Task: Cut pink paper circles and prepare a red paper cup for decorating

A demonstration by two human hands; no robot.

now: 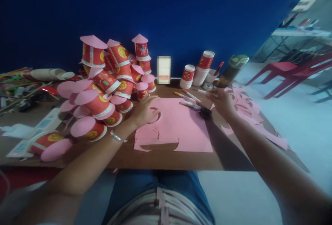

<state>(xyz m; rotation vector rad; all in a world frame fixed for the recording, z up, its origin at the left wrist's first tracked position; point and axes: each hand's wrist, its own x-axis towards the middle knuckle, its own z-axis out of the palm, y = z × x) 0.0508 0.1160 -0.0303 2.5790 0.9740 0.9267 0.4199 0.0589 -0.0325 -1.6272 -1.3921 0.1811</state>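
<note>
My left hand (145,111) rests at the left edge of a pink paper sheet (186,124), its fingers apart. Beside its thumb is a round, ring-like shape (158,117); I cannot tell whether it is a roll or a cut hole. To the right of the sheet, my right hand (223,100) is closed on a slim white pen (202,91), which points left. Black-handled scissors (204,113) lie on the sheet, with a whitish marker beside their blades. Two orange-and-white markers (185,97) lie at the sheet's far edge. Slits and a curved cutout mark its near left part.
Red paper-cup lanterns (103,107) with pink cone tops are piled at left, near a power strip (48,119). Stacked cups (187,76), a tape roll (207,86) and a dark bottle (233,67) stand behind. Pink scraps (246,110) cover the table's right side.
</note>
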